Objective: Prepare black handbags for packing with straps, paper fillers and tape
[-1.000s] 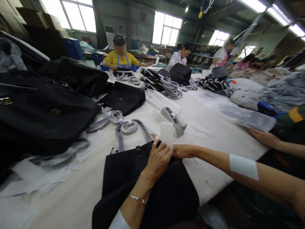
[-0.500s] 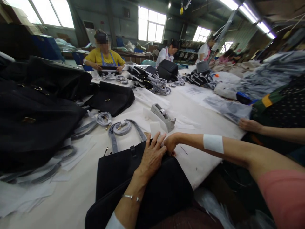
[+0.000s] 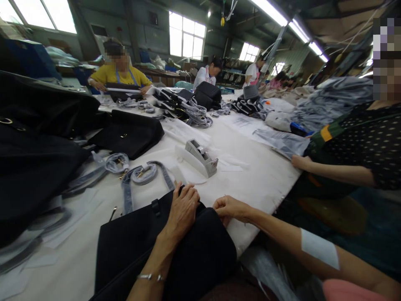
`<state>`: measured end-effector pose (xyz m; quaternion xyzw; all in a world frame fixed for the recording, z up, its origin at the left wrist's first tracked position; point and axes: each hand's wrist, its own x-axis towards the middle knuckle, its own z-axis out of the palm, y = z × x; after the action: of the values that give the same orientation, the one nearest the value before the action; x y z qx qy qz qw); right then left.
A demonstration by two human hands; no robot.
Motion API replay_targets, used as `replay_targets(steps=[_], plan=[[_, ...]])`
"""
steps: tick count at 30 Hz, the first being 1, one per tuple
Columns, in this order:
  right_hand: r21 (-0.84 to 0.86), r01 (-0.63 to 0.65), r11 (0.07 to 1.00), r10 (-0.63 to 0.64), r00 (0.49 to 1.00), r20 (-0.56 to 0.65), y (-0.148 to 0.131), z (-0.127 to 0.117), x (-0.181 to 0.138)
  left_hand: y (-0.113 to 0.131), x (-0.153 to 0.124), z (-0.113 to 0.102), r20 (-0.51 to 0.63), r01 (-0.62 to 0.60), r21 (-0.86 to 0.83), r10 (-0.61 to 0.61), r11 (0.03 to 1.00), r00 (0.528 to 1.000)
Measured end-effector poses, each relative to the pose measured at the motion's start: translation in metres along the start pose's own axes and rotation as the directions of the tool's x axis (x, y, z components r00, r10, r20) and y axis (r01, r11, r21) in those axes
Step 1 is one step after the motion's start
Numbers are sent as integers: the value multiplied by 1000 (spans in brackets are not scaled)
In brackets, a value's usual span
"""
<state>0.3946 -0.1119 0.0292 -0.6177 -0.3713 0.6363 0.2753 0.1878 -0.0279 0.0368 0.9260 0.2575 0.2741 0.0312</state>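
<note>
A black handbag (image 3: pixel 134 242) lies tilted in front of me, partly on the table and partly toward my lap. My left hand (image 3: pixel 184 207) is closed over its upper edge, fingers curled round the rim. Just beyond the bag's right corner is my right hand (image 3: pixel 230 209), its fingers pinched together close to the black material; whatever lies between them is hidden. A grey tape dispenser (image 3: pixel 202 159) stands on the table past my hands. Left of it lies a wrapped coiled strap (image 3: pixel 144 173), near a second wrapped strap (image 3: pixel 117 163).
Black bags (image 3: pixel 125 131) are heaped on the left, with paper slips (image 3: pixel 70 228) below them. A co-worker's hand (image 3: pixel 301 162) rests on a plastic-wrapped item at the right table edge. Other people work across the white table (image 3: pixel 241 146), behind piled bags and straps.
My right hand has come away from my left, moving right and down to the bag's right corner. My left hand stays on the bag's edge. The view has swung to the right.
</note>
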Motion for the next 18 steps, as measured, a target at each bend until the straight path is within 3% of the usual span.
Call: replay_targets(steps=[4,10,16,18], plan=[[36,-52,998,49,995,84,-1,0,-2,-1,0,0,-13,5,-13,-5,1000,1000],[20,63,998,-65,988,142,-1,0,-1,-5,2,2,-55,-15,-19,14,1000,998],[-162,153,975,-154,988,2,-25,5,25,-8,0,5,-112,-70,-55,64,996,992],[-178,220,959,-211,975,68,-40,4,30,-7,-2,3,-138,-71,-53,63,996,988]])
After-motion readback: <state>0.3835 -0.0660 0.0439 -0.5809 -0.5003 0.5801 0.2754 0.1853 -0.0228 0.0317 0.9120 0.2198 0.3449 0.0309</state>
